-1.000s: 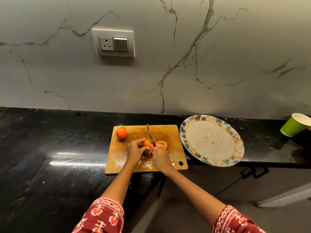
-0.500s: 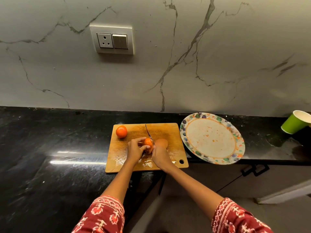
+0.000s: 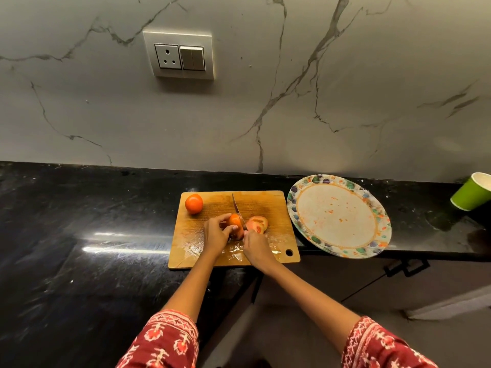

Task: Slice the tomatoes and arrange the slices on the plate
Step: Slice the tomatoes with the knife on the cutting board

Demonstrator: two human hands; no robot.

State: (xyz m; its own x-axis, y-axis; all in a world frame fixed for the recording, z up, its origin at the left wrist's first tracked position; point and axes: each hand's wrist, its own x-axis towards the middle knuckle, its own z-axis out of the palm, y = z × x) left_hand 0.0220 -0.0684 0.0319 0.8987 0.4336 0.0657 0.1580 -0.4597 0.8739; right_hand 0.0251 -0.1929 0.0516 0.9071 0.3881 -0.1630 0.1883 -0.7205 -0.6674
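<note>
On the wooden cutting board (image 3: 273,205) my left hand (image 3: 216,235) pinches a partly cut tomato (image 3: 235,221). My right hand (image 3: 256,248) grips a knife (image 3: 237,209) whose blade stands against the tomato's right side, tip pointing away from me. Cut slices (image 3: 257,224) lie just right of the blade. A whole tomato (image 3: 194,203) rests at the board's far left corner. The floral-rimmed plate (image 3: 293,208) sits right of the board, holding only juice specks.
A green paper cup (image 3: 471,192) leans at the far right of the black counter (image 3: 79,235). The plate overhangs the counter's front edge. A socket and switch panel (image 3: 179,57) is on the marble wall behind. The board's near part is wet.
My right hand has drawn back towards me with the knife, uncovering the slices right of the blade. The left hand stays on the tomato.
</note>
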